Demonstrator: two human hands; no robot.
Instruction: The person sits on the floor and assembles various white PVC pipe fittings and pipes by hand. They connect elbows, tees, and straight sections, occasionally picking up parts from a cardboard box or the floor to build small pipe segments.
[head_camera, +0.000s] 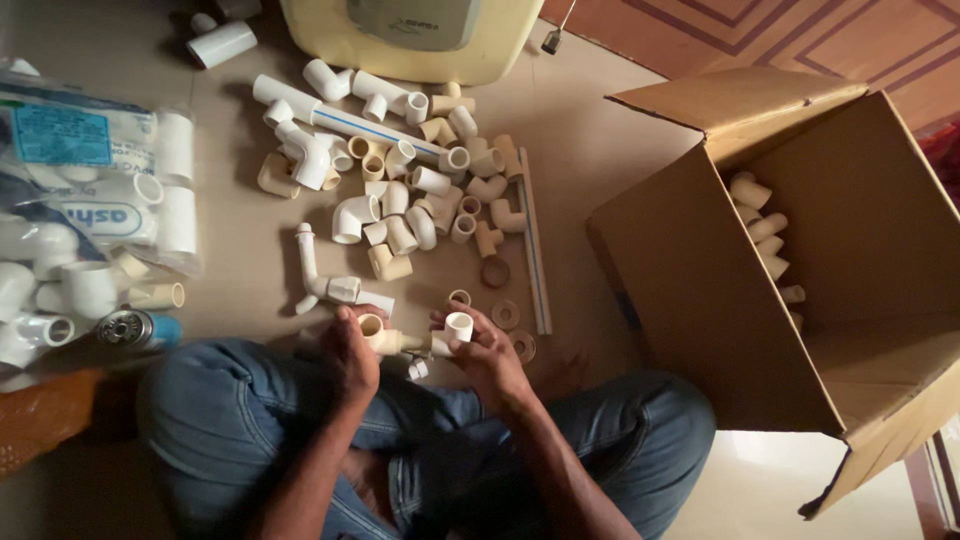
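Dozens of cream and white fittings (400, 190) lie scattered on tan floor (600, 130). Clear bag (80, 180), blue-labelled, at left; open carton (720, 300) at right, fittings inside. Person sits cross-legged. Left hand (350, 355) closed on cream tee (385, 338); right hand (490, 355) closed on white coupler (455, 328), pieces touching above lap.

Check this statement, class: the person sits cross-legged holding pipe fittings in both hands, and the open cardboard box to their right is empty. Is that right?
Not quite. The head view shows the cardboard box holds several cream fittings. The rest stands: both hands, left and right, hold pipe fittings.
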